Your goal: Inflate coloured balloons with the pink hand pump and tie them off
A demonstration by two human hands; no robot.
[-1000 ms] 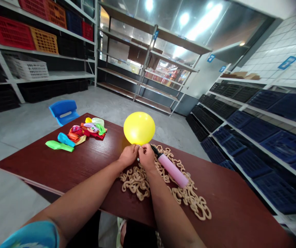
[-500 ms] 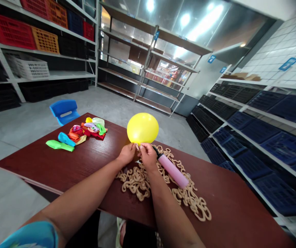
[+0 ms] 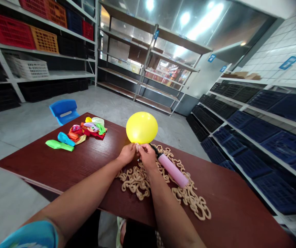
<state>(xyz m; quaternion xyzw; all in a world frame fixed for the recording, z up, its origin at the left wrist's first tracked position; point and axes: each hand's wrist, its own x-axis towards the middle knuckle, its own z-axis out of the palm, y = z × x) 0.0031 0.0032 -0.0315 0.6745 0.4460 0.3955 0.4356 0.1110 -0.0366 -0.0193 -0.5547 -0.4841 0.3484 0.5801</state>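
An inflated yellow balloon [image 3: 141,127] stands above the far edge of the dark red table [image 3: 93,165]. Both hands meet at its lower end. My left hand [image 3: 127,153] pinches the balloon's neck from the left, and my right hand [image 3: 147,155] has its fingers closed on the neck from the right. The neck itself is mostly hidden by the fingertips. Just right of my right hand, a pink pump [image 3: 173,170] with a black end lies on a tangle of beige curled cord [image 3: 136,182], which spreads under and around my right forearm.
Several uninflated balloons [image 3: 59,145] in mixed colours lie at the table's left. Behind them is a blue chair [image 3: 64,111]. Shelves with crates [image 3: 41,38] line the left, and dark blue crates [image 3: 282,146] fill the right racks.
The yellow balloon has shifted very slightly left and up. The fingers of both hands have moved a little at its neck. The pump and cord look the same.
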